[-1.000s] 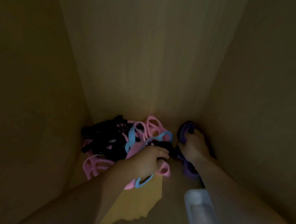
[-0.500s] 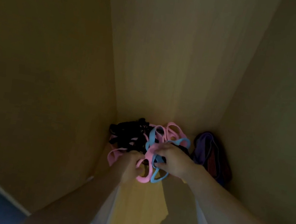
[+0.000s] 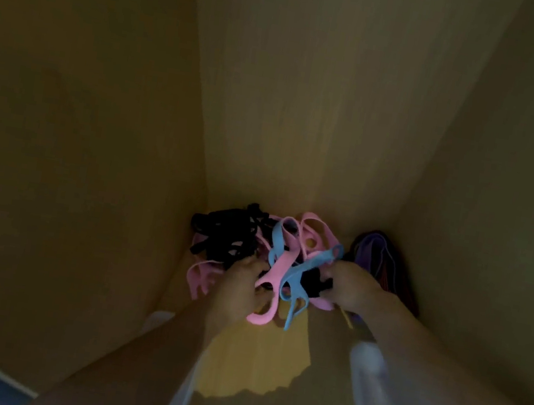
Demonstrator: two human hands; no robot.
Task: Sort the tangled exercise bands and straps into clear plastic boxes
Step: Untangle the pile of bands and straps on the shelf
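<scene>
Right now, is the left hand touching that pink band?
Touching. The head view shows the left hand with fingers curled round the pink band, whose loop hangs out below the hand.

Two bare arms show. The left forearm (image 3: 147, 365) comes in from about 7 o'clock and the right forearm (image 3: 442, 367) from about 4 o'clock, each uncovered from the frame edge to the wrist. The left hand (image 3: 239, 288) and right hand (image 3: 350, 286) are bare too, dim and slightly blurred in the low light.
</scene>
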